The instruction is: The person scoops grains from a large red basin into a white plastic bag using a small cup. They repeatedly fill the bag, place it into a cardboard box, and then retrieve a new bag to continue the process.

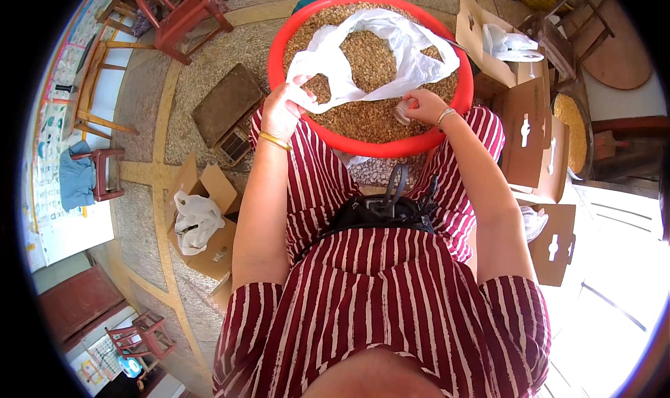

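A white plastic bag (336, 73) is spread in a wide loop over a red basin (278, 47) full of brown, grain-like bits (373, 57). My left hand (283, 110) pinches the bag's near left edge between thumb and fingers. Close to the basin's near right side, my right hand (427, 109) is closed around a small, whitish, cup-like thing (403, 112). Its fingers partly cover that thing, so the exact kind is unclear. The bag's near edge runs just above my right hand; whether they touch I cannot tell. The basin stands in front of my knees.
Open cardboard boxes (525, 134) line the right, one holding white bags (508, 43). Another box (218, 188) with a white bag (197, 222) sits at left, near a platform scale (227, 105). Wooden chairs (183, 19) stand farther left. A round tray of yellow grain (569, 129) lies far right.
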Motion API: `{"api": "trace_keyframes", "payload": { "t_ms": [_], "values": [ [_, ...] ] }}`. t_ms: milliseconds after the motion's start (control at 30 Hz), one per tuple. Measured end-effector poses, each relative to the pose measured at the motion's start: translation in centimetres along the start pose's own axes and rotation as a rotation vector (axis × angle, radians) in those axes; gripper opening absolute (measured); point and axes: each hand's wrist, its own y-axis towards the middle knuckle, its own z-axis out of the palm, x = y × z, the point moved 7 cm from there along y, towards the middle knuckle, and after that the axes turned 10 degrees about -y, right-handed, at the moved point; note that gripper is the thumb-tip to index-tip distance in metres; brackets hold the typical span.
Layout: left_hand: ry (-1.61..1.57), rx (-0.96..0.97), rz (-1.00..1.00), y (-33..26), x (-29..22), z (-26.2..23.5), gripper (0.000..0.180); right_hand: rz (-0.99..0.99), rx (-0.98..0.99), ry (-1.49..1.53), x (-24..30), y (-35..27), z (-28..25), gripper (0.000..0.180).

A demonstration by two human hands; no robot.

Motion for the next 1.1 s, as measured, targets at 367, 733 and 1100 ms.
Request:
{"api": "trace_keyframes", "payload": {
  "t_ms": [367, 733, 1100],
  "values": [
    [-0.052, -0.061, 0.015, -0.2, -0.3, 0.6, 0.039, 0.104, -0.345, -0.341, -0.8, 1.6, 2.2, 0.031],
    [-0.036, -0.054, 0.019, -0.3, -0.4, 0.7, 0.042, 0.237, 0.035, 0.475, -3.7, 0.6, 2.7, 0.041],
    [-0.046, -0.047, 0.018, -0.3, -0.5, 0.8, 0.041, -0.022, -0.274, 0.628, 1.4, -0.2, -4.2, 0.04]
  ]
}}
